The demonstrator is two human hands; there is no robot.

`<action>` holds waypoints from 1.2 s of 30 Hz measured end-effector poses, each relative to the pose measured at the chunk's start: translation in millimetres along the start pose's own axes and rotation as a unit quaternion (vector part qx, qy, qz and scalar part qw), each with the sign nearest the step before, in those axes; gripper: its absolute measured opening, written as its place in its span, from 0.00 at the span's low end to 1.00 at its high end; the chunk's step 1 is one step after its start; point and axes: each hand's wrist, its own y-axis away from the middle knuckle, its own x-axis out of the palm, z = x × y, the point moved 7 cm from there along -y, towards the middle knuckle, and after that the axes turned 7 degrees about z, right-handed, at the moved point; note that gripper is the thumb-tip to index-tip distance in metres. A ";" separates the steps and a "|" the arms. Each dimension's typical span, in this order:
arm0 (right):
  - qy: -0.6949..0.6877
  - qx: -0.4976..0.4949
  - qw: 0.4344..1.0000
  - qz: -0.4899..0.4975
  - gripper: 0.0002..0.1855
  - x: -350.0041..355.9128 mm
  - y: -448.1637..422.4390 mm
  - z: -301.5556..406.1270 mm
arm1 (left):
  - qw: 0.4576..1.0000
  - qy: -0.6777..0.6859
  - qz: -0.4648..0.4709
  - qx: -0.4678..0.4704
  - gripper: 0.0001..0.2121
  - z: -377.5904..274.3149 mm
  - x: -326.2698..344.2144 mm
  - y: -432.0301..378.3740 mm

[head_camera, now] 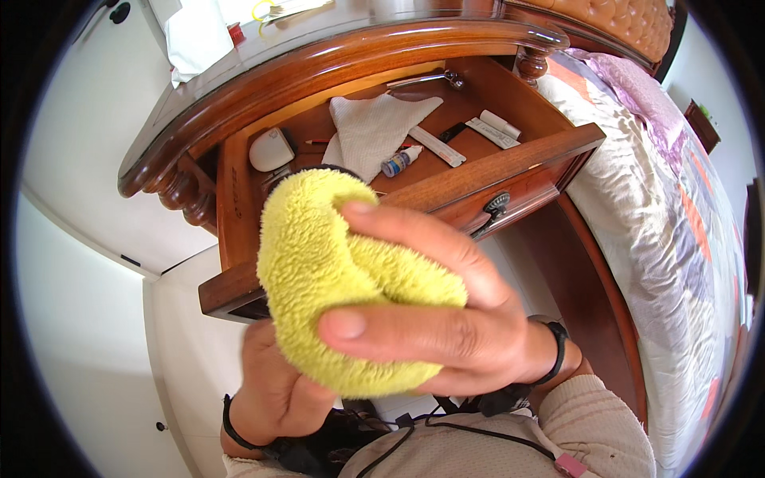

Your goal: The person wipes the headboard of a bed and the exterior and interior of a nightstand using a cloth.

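Note:
My right hand (442, 310) grips a fluffy yellow cloth (311, 263), folded over and held up close to the camera. Behind the lower left of the cloth is my left hand (281, 382); its fingers are hidden, so its hold cannot be made out. The dark rim of something round shows above the cloth, mostly covered by it. Beyond both hands, an open wooden drawer (502, 161) holds a white textured cloth (370, 125), a small dropper bottle (400, 161), a white rounded case (271, 149), a red pencil and several slim boxes (436, 146).
The drawer belongs to a polished wooden dresser (334, 54) with a white bag (197, 42) on top. On the right stands a bed (645, 239) with a patterned cover. White doors (89, 239) are on the left. A metal-ended tool (424, 79) lies at the drawer's back.

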 end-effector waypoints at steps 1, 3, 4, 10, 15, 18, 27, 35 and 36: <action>0.041 0.000 0.999 0.003 0.24 -5.2 -1.1 -0.5 | 0.999 -0.036 -0.009 0.009 0.19 1.3 -3.3 -0.7; 0.143 -0.015 0.990 0.006 0.21 -11.9 -4.9 1.1 | 0.976 -0.185 -0.088 0.068 0.19 -4.6 -20.5 9.0; 0.192 -0.027 0.981 0.008 0.21 -9.1 -11.0 3.4 | 0.956 -0.259 -0.111 0.087 0.19 -9.0 -32.5 15.5; 0.450 -0.071 0.887 0.067 0.14 29.4 -36.0 1.7 | 0.934 -0.325 -0.139 -0.046 0.09 30.9 -32.7 -3.5; 0.492 -0.024 0.858 0.149 0.18 10.3 -31.4 -0.1 | 0.954 -0.277 -0.105 -0.044 0.08 42.8 -29.8 -7.5; 0.507 0.032 0.843 0.177 0.26 -28.7 -20.8 -12.3 | 0.938 -0.324 -0.124 -0.012 0.12 37.4 -47.4 2.3; 0.645 0.276 0.712 0.029 0.32 -185.8 25.3 -36.7 | 0.957 -0.285 -0.050 -0.023 0.22 45.7 -35.6 3.2; 0.623 0.275 0.733 -0.009 0.32 -181.8 27.3 -33.8 | 0.971 -0.219 -0.091 0.024 0.19 52.5 -37.4 6.4; 0.601 0.257 0.757 -0.004 0.32 -166.8 25.9 -40.6 | 0.968 -0.235 -0.089 0.017 0.17 49.0 -40.4 7.0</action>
